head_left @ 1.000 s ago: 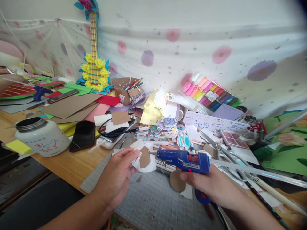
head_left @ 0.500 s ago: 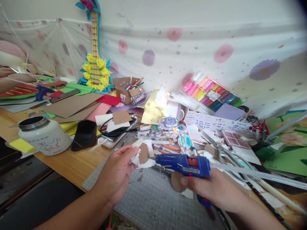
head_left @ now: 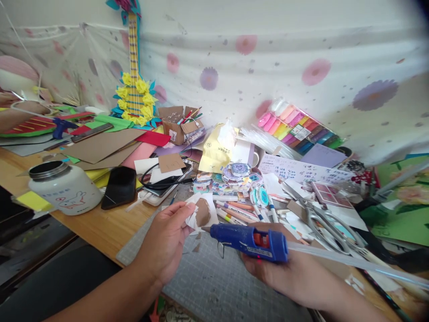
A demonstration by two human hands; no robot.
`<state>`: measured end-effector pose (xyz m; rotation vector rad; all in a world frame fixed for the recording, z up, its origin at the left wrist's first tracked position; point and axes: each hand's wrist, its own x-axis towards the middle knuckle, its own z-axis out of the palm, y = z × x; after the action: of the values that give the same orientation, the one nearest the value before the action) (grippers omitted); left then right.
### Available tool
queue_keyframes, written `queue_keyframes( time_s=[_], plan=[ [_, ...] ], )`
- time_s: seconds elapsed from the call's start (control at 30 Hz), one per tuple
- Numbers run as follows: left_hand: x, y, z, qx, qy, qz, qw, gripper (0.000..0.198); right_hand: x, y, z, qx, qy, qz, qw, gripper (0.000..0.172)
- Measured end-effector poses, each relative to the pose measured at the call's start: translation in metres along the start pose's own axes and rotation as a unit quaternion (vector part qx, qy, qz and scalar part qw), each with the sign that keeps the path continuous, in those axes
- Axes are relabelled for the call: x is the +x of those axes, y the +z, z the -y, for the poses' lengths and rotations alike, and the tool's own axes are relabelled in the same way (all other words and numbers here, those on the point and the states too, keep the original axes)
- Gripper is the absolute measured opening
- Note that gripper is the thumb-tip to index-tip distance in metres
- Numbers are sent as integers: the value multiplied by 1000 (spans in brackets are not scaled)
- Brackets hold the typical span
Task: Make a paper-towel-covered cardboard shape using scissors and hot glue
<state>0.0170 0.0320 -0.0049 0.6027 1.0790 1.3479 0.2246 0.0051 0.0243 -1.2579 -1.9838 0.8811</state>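
Note:
My left hand (head_left: 166,239) pinches the left edge of a white paper piece (head_left: 208,200) above the cutting mat. A brown cardboard disc (head_left: 203,212) lies on this paper, which is folded over the disc's left side. My right hand (head_left: 284,273) is wrapped round the handle of a blue hot glue gun (head_left: 248,239), with a clear glue stick (head_left: 335,255) jutting from its back. The gun's nozzle points left, at the lower edge of the paper; whether it touches cannot be seen. Small cardboard scraps (head_left: 197,247) lie below.
The grey cutting mat (head_left: 214,286) lies under my hands. Around it are markers (head_left: 239,212), stacked paper cutouts (head_left: 234,174), scissors (head_left: 318,219), a phone (head_left: 119,188) and a white jar (head_left: 65,190). Behind stands a flower-trimmed paper guitar (head_left: 134,85). Another person's hand (head_left: 23,114) shows far left.
The glue gun has moved left and down, its nozzle passing from the disc's right side to the paper's lower edge. My left hand keeps its pinch on the paper.

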Motion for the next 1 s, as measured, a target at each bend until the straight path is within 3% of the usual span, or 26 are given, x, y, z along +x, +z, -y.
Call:
queue_keyframes(
  time_s=[0.07, 0.2, 0.37, 0.7, 1.0],
  plan=[
    [1, 0, 2, 0, 3, 3, 1000, 9, 1, 0, 3, -57, -13, 31, 998, 7],
    [2, 0, 5, 3, 5, 14, 1000, 7, 2, 2, 5, -100, -40, 23, 994, 11],
    [3, -2, 7, -2, 7, 4, 1000, 6, 0, 6, 4, -104, -46, 3, 993, 12],
    [6, -2, 6, -10, 13, 0, 1000, 7, 4, 10, 5, -120, 1, 63, 991, 18],
    [6, -4, 5, -12, 13, -7, 1000, 7, 3, 6, 0, -148, -4, 57, 987, 20]
  ],
)
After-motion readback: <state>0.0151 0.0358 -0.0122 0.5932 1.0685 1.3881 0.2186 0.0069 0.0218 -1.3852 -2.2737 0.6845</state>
